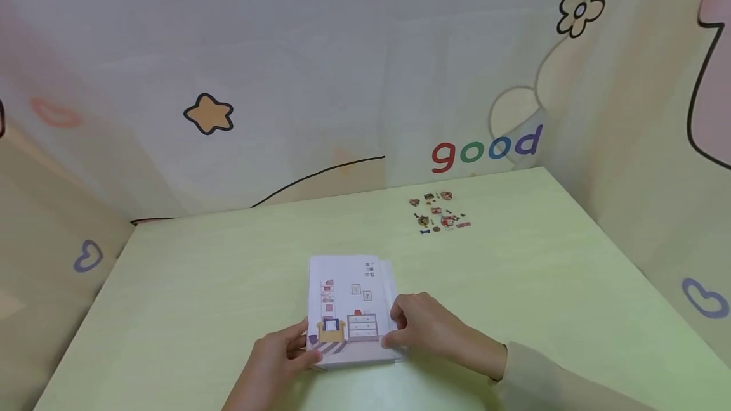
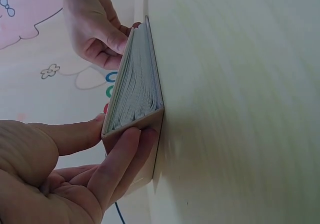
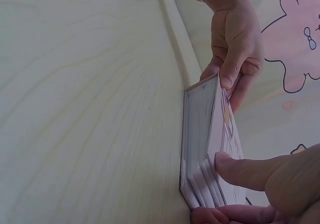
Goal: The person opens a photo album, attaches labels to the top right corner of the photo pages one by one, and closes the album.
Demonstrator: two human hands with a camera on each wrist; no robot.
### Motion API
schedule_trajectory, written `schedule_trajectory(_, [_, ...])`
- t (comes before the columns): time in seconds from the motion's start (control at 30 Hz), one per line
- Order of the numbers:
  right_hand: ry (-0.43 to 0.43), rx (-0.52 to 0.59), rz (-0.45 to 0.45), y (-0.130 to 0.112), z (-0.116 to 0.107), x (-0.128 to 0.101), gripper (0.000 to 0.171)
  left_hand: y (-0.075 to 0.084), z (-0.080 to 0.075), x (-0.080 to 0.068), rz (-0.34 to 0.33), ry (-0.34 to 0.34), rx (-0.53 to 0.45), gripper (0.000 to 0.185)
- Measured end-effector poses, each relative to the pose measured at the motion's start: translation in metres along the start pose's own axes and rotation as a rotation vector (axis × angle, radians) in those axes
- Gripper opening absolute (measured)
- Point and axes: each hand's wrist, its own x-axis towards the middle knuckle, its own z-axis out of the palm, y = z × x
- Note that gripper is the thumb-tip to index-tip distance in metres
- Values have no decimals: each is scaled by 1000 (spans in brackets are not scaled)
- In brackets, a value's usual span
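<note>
The thick white illustrated-cover book (image 1: 351, 309) lies flat on the pale green wooden table (image 1: 514, 284), its near left corner pinched by the left hand (image 1: 280, 351), its right edge gripped by the right hand's (image 1: 428, 328) curled fingers.

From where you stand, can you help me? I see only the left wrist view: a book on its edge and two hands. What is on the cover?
Observer: The book lies flat on the pale green table. Its cover shows a drawn room with a yellow armchair and a chest of drawers.
Operator: Where does the right hand hold it?
Observer: The right hand grips the book's right edge near the lower corner; in the right wrist view its thumb presses on the cover, which is lifted slightly from the pages.
Operator: Is anything else on the table?
Observer: Yes, a small cluster of stickers lies farther back, to the right, apart from the book. The left hand holds the lower left corner.
</note>
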Motion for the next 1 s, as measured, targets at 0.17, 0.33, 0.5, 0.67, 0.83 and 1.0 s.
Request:
schedule_trajectory(0.17, [5, 7, 22, 6, -6, -7, 34, 4, 8, 1, 23, -18, -12, 65])
schedule_trajectory(0.33, [-2, 15, 29, 9, -9, -11, 34, 8, 12, 0, 53, -38, -17, 65])
schedule_trajectory(0.5, [-2, 22, 33, 12, -11, -15, 33, 12, 15, -1, 59, -58, -14, 65])
schedule_trajectory(0.67, [8, 20, 47, 15, -14, -21, 34, 17, 21, -1, 38, -75, -33, 66])
schedule_trajectory(0.83, [2, 23, 59, 18, -16, -25, 34, 19, 25, -1, 43, -75, -16, 66])
schedule_trajectory(1.0, [4, 5, 42, 20, -17, -24, 33, 21, 27, -2, 33, -50, 13, 66])
